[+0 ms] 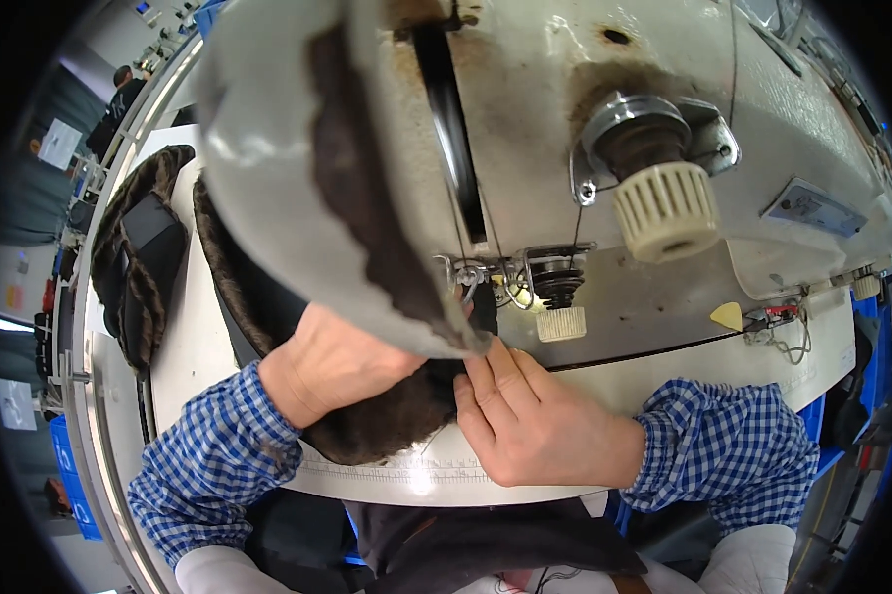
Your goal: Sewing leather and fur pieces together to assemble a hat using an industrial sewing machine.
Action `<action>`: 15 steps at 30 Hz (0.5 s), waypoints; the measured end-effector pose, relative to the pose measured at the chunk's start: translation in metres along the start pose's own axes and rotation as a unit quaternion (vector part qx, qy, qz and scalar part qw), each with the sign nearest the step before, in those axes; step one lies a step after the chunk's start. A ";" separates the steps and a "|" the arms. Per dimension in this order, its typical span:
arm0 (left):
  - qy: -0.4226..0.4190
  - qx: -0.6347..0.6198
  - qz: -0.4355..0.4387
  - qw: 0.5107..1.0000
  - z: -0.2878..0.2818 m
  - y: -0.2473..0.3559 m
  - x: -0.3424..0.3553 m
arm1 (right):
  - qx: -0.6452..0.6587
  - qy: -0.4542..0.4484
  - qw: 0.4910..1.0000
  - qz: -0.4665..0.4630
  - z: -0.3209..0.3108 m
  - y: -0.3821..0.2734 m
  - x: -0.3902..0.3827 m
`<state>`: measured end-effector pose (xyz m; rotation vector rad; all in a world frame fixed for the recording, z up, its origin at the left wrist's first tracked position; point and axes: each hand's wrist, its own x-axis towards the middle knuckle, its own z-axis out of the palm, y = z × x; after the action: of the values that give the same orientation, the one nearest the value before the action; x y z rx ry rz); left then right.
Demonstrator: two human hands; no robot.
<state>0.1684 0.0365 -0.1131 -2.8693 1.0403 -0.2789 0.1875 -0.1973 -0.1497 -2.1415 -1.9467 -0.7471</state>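
So, left of the machine point(535, 139) lies a fur bundle point(154, 262); at the machine's near side your left hand point(347, 358) is on the fur piece point(387, 431), grip hidden, and your right hand point(525, 421) has fingers together, pinch unclear.

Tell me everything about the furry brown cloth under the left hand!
The furry brown cloth lies on the white table, with dark, fuzzy pile and a smooth black part. Its lower edge curves. The left hand rests on it; the right hand is by its right edge, but I can't tell if they touch. The sewing machine hides some of it.
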 end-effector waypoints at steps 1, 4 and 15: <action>0.011 0.009 -0.012 1.000 0.001 0.005 0.001 | 0.000 0.002 1.000 0.000 0.000 0.000 0.000; 0.044 0.035 -0.016 0.998 -0.001 0.012 0.003 | 0.000 0.000 1.000 0.003 0.001 0.001 0.000; 0.030 -0.046 -0.053 0.997 -0.014 0.021 0.009 | 0.008 -0.005 1.000 0.000 0.000 -0.001 0.000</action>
<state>0.1591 0.0148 -0.1010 -3.0222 0.9358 -0.3357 0.1868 -0.1973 -0.1502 -2.1398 -1.9519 -0.7194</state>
